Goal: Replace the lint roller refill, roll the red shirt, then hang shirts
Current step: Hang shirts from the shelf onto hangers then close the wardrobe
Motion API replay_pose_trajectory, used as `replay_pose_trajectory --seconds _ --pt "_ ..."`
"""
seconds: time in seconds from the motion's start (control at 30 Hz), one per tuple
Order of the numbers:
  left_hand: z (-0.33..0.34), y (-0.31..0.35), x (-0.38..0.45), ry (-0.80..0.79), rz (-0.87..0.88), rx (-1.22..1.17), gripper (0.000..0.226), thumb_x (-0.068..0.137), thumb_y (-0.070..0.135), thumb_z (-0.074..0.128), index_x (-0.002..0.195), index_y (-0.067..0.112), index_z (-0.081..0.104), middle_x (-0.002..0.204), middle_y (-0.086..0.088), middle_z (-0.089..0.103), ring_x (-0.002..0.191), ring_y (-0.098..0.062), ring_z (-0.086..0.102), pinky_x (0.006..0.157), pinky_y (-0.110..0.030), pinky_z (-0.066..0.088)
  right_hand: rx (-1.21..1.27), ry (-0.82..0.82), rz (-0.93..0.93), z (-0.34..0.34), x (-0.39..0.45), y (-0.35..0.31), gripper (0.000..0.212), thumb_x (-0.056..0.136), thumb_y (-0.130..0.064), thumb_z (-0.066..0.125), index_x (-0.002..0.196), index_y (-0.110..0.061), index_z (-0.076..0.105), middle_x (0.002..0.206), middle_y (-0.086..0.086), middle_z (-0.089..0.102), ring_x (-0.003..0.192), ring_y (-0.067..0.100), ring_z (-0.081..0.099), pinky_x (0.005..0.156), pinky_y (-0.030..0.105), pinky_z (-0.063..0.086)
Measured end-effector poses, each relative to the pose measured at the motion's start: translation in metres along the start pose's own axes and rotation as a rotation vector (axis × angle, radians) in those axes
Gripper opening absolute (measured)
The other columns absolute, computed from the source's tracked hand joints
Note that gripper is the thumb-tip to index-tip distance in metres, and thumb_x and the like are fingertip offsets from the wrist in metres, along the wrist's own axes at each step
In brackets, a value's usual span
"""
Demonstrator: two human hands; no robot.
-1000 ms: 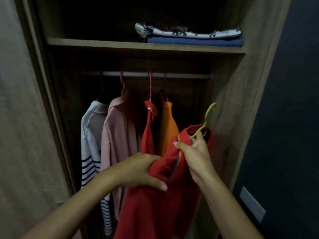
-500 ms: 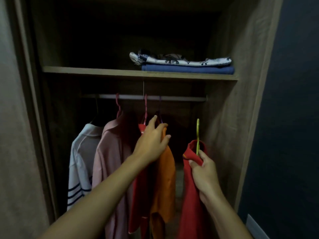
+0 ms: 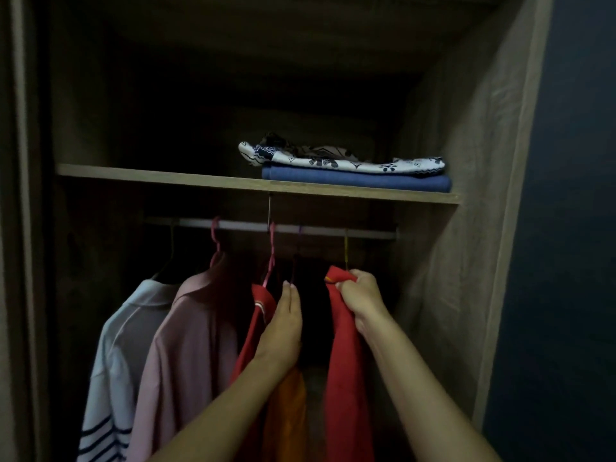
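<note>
Red shirt has gone up since the earlier frame: its yellow hanger now hooks the rail, right hand still clenched on the collar. Left hand dropped lower, fingers straight, edge-on against the hung clothes, holding nothing. Five garments on the rail, two folded on the shelf; no readable writing.

folded clothes on shelf | rail below | shirts hang under rail
</note>
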State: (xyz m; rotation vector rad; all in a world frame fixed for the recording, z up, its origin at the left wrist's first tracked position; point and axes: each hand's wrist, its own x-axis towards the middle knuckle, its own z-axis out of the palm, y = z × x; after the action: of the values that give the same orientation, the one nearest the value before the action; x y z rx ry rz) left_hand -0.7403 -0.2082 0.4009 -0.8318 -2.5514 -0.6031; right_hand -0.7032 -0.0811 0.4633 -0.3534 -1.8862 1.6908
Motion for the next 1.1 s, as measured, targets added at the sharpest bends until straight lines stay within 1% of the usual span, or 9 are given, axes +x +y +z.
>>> replay_pose_trajectory --seconds 0.17,0.23,0.33,0.53,0.63,0.77,0.87,1.0,1.1 --pt "0.005 -0.003 0.003 -0.027 -0.058 0.017 0.089 0.083 -0.017 0.042 0.15 0.004 -0.012 0.156 -0.007 -0.026 0.111 -0.027 0.057 0.067 -0.023 0.043 -0.017 0.044 -0.016 0.021 0.051 -0.004 0.034 0.071 -0.01 0.052 0.099 -0.009 0.071 0.089 0.015 0.072 0.082 0.034 0.067 0.07 0.039 0.053" --pt "0.009 -0.005 0.005 -0.025 -0.068 0.013 0.091 0.083 -0.017 0.044 0.15 0.006 -0.013 0.156 -0.006 -0.027 0.098 -0.025 0.061 0.062 -0.026 0.044 -0.046 0.04 0.004 0.028 0.061 0.005 0.036 0.072 -0.006 0.049 0.102 -0.007 0.07 0.091 0.015 0.071 0.085 0.034 0.068 0.07 0.038 0.055" --pt "0.01 -0.005 0.006 -0.032 -0.068 -0.007 0.092 0.082 -0.017 0.045 0.15 0.006 -0.013 0.156 -0.005 -0.027 0.097 -0.025 0.061 0.065 -0.027 0.049 -0.067 0.014 0.02 0.031 0.066 0.016 0.032 0.077 0.001 0.046 0.099 -0.002 0.069 0.085 0.016 0.067 0.08 0.031 0.065 0.062 0.031 0.047" --pt "0.008 -0.009 0.004 -0.025 -0.07 -0.017 0.096 0.081 -0.014 0.051 0.149 0.005 -0.013 0.156 -0.008 -0.027 0.093 -0.026 0.062 0.068 -0.032 0.052 -0.482 0.045 -0.08 0.027 0.045 0.022 0.032 0.084 -0.014 0.054 0.114 -0.015 0.066 0.109 0.013 0.069 0.104 0.033 0.064 0.088 0.037 0.053" --pt "0.011 -0.016 -0.001 -0.01 -0.078 -0.021 0.099 0.081 -0.011 0.055 0.149 0.005 -0.014 0.156 -0.011 -0.026 0.116 -0.031 0.057 0.075 -0.036 0.054 -0.794 0.036 -0.223 0.021 -0.001 0.04 0.072 0.088 -0.007 0.058 0.151 -0.016 0.024 0.138 0.01 0.049 0.122 0.029 0.053 0.097 0.036 0.046" --pt "0.011 -0.022 -0.016 0.015 -0.05 0.014 0.094 0.081 -0.012 0.048 0.149 0.004 -0.016 0.157 -0.014 -0.022 0.118 -0.032 0.056 0.071 -0.035 0.054 -0.885 0.013 -0.255 0.011 -0.05 0.087 0.096 0.093 -0.005 0.05 0.149 -0.029 -0.024 0.156 0.012 0.024 0.126 0.028 0.051 0.096 0.036 0.047" --pt "0.01 -0.023 -0.027 0.007 -0.034 0.055 0.094 0.081 -0.014 0.042 0.147 0.006 -0.021 0.157 -0.015 -0.021 0.109 -0.032 0.059 0.072 -0.034 0.053 -0.872 0.031 -0.267 0.0 -0.06 0.107 0.097 0.095 -0.004 0.046 0.144 -0.032 -0.032 0.158 0.012 0.022 0.125 0.03 0.052 0.096 0.036 0.047" --pt "0.018 -0.028 -0.037 -0.009 -0.037 0.085 0.1 0.078 -0.016 0.043 0.147 0.012 -0.023 0.158 -0.013 -0.018 0.056 -0.021 0.052 0.054 -0.035 0.048 -0.876 0.045 -0.283 -0.016 -0.067 0.115 0.099 0.094 -0.004 0.048 0.145 -0.034 -0.031 0.157 0.009 0.025 0.12 0.027 0.056 0.092 0.034 0.049" --pt "0.02 -0.028 -0.047 -0.009 -0.015 0.099 0.1 0.078 -0.018 0.042 0.148 0.012 -0.022 0.158 -0.012 -0.017 0.051 -0.019 0.05 0.051 -0.034 0.047 -0.902 0.083 -0.274 -0.02 -0.07 0.114 0.099 0.093 -0.003 0.051 0.147 -0.032 -0.026 0.157 0.007 0.026 0.119 0.029 0.056 0.092 0.037 0.05"
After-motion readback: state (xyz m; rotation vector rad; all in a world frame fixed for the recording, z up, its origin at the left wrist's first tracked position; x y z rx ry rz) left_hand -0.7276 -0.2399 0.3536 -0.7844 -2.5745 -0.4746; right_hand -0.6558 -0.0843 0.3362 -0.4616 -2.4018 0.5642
